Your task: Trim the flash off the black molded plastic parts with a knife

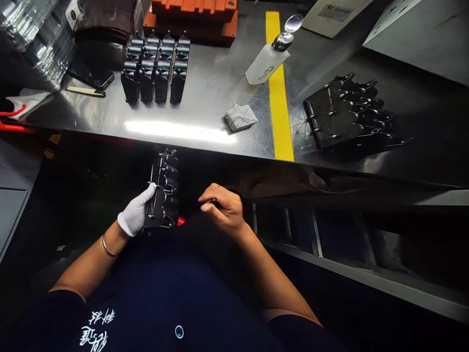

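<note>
My left hand [136, 213], in a white glove, is closed around one side of a black moulded plastic part [163, 193]. The part stands on end in front of my body, with thin shiny rods or runners across its face and rounded lobes along its right edge. To its right, apart from it, my bare right hand [224, 210] is held in the air with thumb and fingers curled together. A small dark spot shows between those fingertips; what it is I cannot make out.
Beyond my hands is a metal bench [208, 98]. On it are black ribbed parts [156, 71], an orange block [194, 19], a folded white cloth pad [241, 117], a white pump bottle [266, 63], yellow tape [280, 107], more black parts [344, 115] and a pen [86, 91].
</note>
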`<state>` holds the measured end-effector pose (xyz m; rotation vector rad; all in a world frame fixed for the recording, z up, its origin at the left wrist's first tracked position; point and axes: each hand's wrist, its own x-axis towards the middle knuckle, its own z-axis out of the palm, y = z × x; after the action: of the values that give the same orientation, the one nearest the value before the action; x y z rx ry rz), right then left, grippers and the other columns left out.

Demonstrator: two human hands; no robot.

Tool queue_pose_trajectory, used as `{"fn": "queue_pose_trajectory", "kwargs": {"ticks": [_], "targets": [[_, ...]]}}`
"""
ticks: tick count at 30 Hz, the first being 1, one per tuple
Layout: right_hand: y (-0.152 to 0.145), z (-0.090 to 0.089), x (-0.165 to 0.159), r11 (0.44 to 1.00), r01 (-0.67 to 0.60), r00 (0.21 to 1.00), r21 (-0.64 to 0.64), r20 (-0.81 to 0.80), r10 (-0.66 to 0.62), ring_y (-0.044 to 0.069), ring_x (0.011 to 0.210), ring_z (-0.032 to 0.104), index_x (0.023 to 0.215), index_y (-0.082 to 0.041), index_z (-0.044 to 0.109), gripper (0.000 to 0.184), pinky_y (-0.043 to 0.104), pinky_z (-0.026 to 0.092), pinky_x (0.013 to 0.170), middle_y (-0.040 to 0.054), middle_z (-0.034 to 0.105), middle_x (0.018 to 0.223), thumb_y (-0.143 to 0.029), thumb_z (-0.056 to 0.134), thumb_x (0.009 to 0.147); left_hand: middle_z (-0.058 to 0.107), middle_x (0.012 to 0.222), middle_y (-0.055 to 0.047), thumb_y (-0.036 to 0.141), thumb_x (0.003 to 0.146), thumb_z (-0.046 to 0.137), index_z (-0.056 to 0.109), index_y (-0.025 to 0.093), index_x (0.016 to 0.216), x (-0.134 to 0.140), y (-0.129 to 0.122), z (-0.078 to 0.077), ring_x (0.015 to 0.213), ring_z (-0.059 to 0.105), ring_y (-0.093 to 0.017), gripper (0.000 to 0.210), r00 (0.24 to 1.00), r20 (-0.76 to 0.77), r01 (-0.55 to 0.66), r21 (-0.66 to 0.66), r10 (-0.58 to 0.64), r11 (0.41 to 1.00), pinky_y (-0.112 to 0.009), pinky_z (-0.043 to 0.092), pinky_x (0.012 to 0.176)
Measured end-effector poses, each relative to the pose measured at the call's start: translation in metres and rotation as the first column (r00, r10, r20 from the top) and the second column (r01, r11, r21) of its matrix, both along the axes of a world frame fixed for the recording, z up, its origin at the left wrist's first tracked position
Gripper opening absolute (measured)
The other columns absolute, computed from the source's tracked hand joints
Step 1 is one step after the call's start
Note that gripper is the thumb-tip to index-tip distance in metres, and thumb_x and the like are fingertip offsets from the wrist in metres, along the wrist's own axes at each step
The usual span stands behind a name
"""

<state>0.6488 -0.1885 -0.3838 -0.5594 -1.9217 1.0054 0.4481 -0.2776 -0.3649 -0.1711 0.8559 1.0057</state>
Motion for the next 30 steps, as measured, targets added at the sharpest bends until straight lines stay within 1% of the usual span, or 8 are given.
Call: {"fn": "queue_pose_trajectory", "kwargs": {"ticks": [2,4,7,9,12,15,20,30], "targets": [[0.008,-0.004,0.003,0.975,0.126,0.990,-0.182,-0.036,-0.135,0.009,0.057,0.053,0.096,-0.022,0.064,0.024,0.023,0.041,0.050,0.0046,0.067,0.089,-0.038,0.069,0.080,0.069,0.070,-0.006,0.043,0.090,0.050,0.068,0.011,0.100,-0.004,0.000,-0.001,0.057,0.065,-0.013,0.038,0.993,0.089,0.077,-0.023,-0.075,0.997,-0.023,0.052,0.056],[0.015,-0.007,0.005,0.928,0.066,0.997,-0.368,-0.017,-0.077,0.009,0.058,0.055,0.115,-0.026,0.060,0.051,0.023,0.043,0.050,0.0075,0.066,0.110,-0.040,0.078,0.070,0.068,0.062,-0.007,0.044,0.092,0.043,0.069,0.009,0.095,-0.006,0.000,-0.003,0.049,0.062,-0.014,0.043,0.966,0.126,0.228,-0.010,-0.225,0.974,-0.022,0.048,0.047],[0.022,-0.010,0.010,0.821,-0.173,0.983,-0.545,-0.047,0.176,0.017,0.078,0.066,0.115,-0.025,0.062,0.061,0.028,0.052,0.065,0.0075,0.069,0.106,-0.044,0.083,0.061,0.068,0.057,-0.013,0.046,0.092,0.037,0.070,0.005,0.088,-0.009,0.000,-0.006,0.036,0.056,-0.017,0.053,0.840,0.122,0.520,0.094,-0.528,0.849,-0.022,0.037,0.032],[0.022,-0.012,0.013,0.783,-0.171,0.984,-0.597,-0.066,0.165,0.021,0.085,0.067,0.105,-0.023,0.067,0.056,0.030,0.053,0.070,0.0055,0.071,0.095,-0.045,0.084,0.057,0.068,0.057,-0.014,0.046,0.089,0.044,0.071,0.004,0.082,-0.015,-0.001,-0.006,0.029,0.049,-0.014,0.051,0.815,0.041,0.563,0.184,-0.578,0.806,-0.021,0.029,0.027],[0.017,-0.015,0.010,0.768,0.046,0.993,-0.638,-0.052,-0.103,0.019,0.078,0.067,0.099,-0.023,0.068,0.052,0.029,0.053,0.068,0.0030,0.071,0.086,-0.047,0.084,0.056,0.071,0.065,-0.010,0.037,0.078,0.066,0.072,0.010,0.074,-0.022,-0.003,-0.002,0.038,0.057,-0.012,0.028,0.940,-0.159,0.336,0.261,-0.303,0.905,-0.019,0.040,0.033],[0.004,-0.017,-0.005,0.698,0.218,0.949,-0.682,-0.019,-0.315,0.020,0.083,0.067,0.098,-0.023,0.068,0.049,0.032,0.054,0.075,0.0040,0.071,0.090,-0.050,0.081,0.060,0.074,0.092,-0.008,0.018,0.067,0.077,0.073,0.014,0.089,-0.016,-0.001,0.002,0.082,0.070,-0.020,0.023,0.923,-0.382,0.073,0.297,0.048,0.952,-0.027,0.057,0.071],[-0.015,-0.008,-0.029,0.693,0.040,0.996,-0.720,-0.029,-0.088,0.019,0.079,0.066,0.096,-0.021,0.071,0.043,0.031,0.053,0.071,0.0045,0.071,0.087,-0.055,0.072,0.069,0.073,0.100,-0.001,0.022,0.073,0.074,0.072,0.019,0.093,0.010,0.005,0.004,0.096,0.066,-0.015,0.020,0.878,-0.368,-0.203,0.294,0.307,0.934,-0.025,0.053,0.089],[-0.011,0.002,-0.026,0.754,0.068,0.998,-0.654,0.030,-0.063,0.009,0.055,0.049,0.072,-0.017,0.061,0.033,0.023,0.040,0.053,-0.0005,0.058,0.063,-0.048,0.061,0.081,0.074,0.092,-0.006,0.020,0.096,0.042,0.069,0.011,0.100,0.016,0.010,0.003,0.091,0.070,-0.014,0.029,0.951,0.057,-0.302,-0.031,0.304,0.953,-0.027,0.050,0.096]]}}
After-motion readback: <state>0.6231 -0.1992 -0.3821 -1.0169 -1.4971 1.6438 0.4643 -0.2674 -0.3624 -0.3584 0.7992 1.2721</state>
